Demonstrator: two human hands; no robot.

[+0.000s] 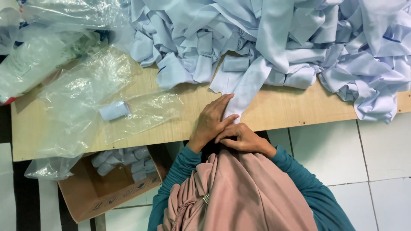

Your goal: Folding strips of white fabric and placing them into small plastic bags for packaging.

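Note:
My left hand (211,122) and my right hand (243,137) meet at the near edge of the wooden table (291,107). Both hold the lower end of a long light-blue cloth strip (250,83). The left fingers lie along the strip's side and the right fingers curl under its end. The strip runs up into a big heap of light-blue cloth pieces (265,34) that covers the far side of the table. A pink headscarf (239,192) and teal sleeves hide what lies below my hands.
Clear plastic bags (81,90) spread over the left of the table, with one small rolled cloth piece (114,110) on them. Below the table's left end stands an open cardboard box (92,196) holding several cloth rolls (124,160). White floor tiles (376,162) lie at the right.

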